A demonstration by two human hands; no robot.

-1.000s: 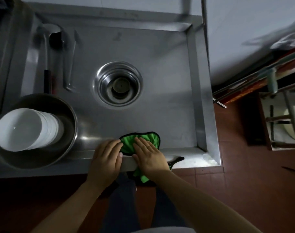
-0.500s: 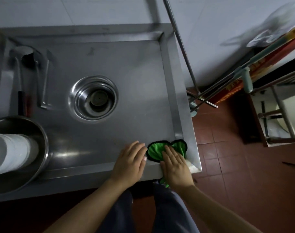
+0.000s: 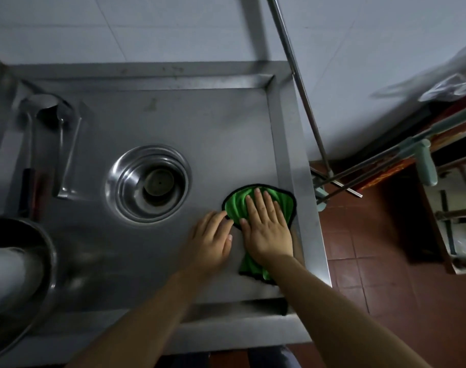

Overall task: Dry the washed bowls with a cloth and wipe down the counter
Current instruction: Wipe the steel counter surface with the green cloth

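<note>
Green cloth point(image 3: 263, 205) with black edging lies bunched on the flat steel counter point(image 3: 173, 123), near its right rim, to the right of the round drain point(image 3: 149, 184). Right hand point(image 3: 266, 229) lies flat on top of it, fingers point(image 3: 258, 203) straight and slightly spread, pressing the cloth down; a tail of cloth shows below the wrist. Left hand point(image 3: 210, 243) rests just beside it on bare steel, fingers straight and together, tips touching or nearly touching the cloth's left edge; holds nothing.

Progress, as judged: wiping stage under way, hands at the right front part of the counter. Stack of white bowls point(image 3: 8, 274) sits inside a metal pot point(image 3: 27, 261) at the far left, half cut off by the frame; looks like the drying part is done, but cannot tell if they are dry. Steel surface looks dull with some sheen near the pot; no clear wet patches visible, dim light, so cannot tell which areas are already wiped. Likely left: the middle around the drain, the back strip, the left side.

Left side also holds a ladle point(image 3: 43, 107) and another steel utensil point(image 3: 69, 155) lying flat, plus a dark handle point(image 3: 27, 189) by the pot; these would probably need shifting to wipe under.

Off the counter to the right: red tiled floor point(image 3: 372, 261), metal poles point(image 3: 300, 83) leaning against the white wall.
</note>
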